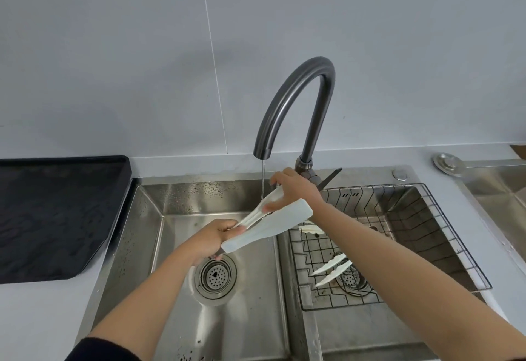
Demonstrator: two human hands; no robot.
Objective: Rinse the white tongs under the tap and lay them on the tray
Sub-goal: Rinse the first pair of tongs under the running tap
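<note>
The white tongs (267,226) hang over the left sink basin, just under the dark curved tap (284,110). A thin stream of water (262,181) falls onto their upper arm. My left hand (213,236) grips the tongs at the lower left end, where the arms meet. My right hand (293,189) holds the far end of the upper arm, near the tap's base. The lower, wide flat arm sticks out to the right between my hands. The black tray (57,212) lies on the counter left of the sink, with nothing on it.
The steel sink (153,207) has two basins, and a drain strainer (215,276) sits in the left one. A wire basket (427,218) in the right basin holds another white pair of tongs (330,269) and a white piece (310,229). A round metal cap (448,162) sits at the back right.
</note>
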